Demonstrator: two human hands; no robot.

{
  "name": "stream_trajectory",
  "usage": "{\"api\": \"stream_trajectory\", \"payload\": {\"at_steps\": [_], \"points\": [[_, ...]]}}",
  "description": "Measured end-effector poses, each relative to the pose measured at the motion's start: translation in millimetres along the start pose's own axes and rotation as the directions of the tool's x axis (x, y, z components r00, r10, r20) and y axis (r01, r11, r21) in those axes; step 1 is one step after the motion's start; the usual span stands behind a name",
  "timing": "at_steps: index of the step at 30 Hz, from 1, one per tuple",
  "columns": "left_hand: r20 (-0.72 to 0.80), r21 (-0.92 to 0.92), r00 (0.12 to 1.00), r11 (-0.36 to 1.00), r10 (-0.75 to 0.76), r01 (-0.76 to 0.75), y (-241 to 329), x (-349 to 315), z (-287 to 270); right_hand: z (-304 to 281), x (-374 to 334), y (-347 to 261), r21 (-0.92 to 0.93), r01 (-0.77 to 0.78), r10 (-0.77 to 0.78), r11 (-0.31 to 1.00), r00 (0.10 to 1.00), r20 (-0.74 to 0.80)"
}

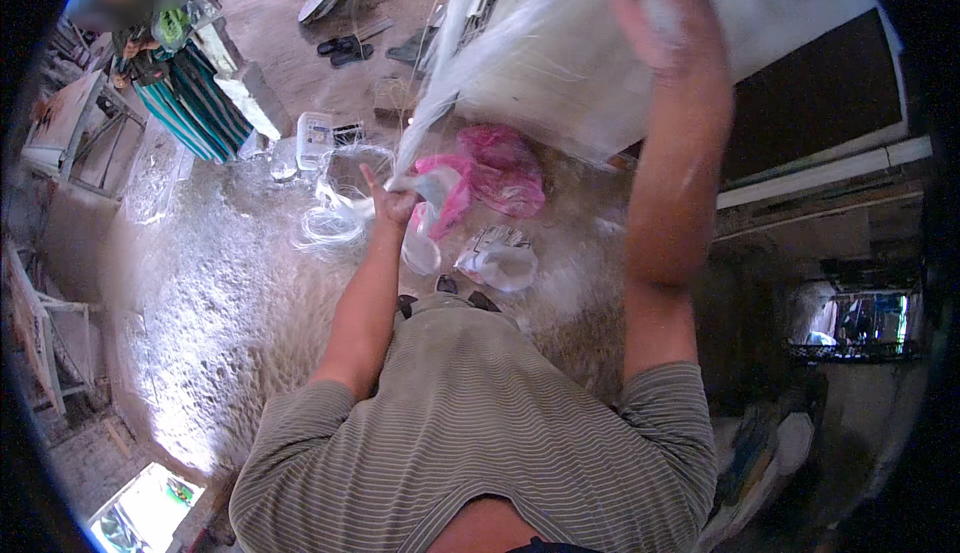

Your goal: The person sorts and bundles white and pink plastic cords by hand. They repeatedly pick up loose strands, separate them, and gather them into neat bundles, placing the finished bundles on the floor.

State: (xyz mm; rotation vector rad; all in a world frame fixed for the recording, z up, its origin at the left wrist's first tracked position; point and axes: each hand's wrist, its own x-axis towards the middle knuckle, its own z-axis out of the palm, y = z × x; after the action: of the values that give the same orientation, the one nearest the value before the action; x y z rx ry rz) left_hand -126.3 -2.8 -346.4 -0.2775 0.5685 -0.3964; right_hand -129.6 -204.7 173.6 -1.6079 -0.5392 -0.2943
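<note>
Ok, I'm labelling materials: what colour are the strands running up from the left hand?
White; the strands show best in the head view.

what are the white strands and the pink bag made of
White strands: probably synthetic fibre, perhaps nylon; fine, pale, with a soft sheen, though blur leaves it open. Pink bag: likely thin plastic film, slightly glossy, crumpled and seemingly see-through.

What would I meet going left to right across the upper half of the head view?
Teal-striped dark cloth, clear rectangular plastic box, bare left hand, crumpled pink plastic bag, raised bare right hand, dark flat rectangular panel.
</note>
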Motion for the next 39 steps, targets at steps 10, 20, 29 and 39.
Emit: {"api": "stream_trajectory", "payload": {"at_steps": [10, 20, 29, 39], "points": [[0.577, 0.311, 0.817, 0.919, 0.021, -0.243, 61, -23, 192, -258, -120, 154, 0.124, -0.271, 0.292, 0.955, 0.772, -0.565], [0.773, 0.493, 0.587, 0.356, 0.241, -0.794, -6, -136, 364, -227, -252, 340, 0.69, -0.204, 0.67, 0.695, 0.531, -0.518], [0.864, 0.32, 0.496, 0.661, 0.091, -0.679, 35, -146, 412, -225, -300, 453, 0.497, -0.532, 0.722, 0.686, 0.586, -0.369], [0.778, 0.571, 0.624, 0.329, 0.075, -0.752, -34, -175, 378, 16, -121, 281, 0.333, -0.641, 0.671, 0.692, 0.741, 0.033]]}}
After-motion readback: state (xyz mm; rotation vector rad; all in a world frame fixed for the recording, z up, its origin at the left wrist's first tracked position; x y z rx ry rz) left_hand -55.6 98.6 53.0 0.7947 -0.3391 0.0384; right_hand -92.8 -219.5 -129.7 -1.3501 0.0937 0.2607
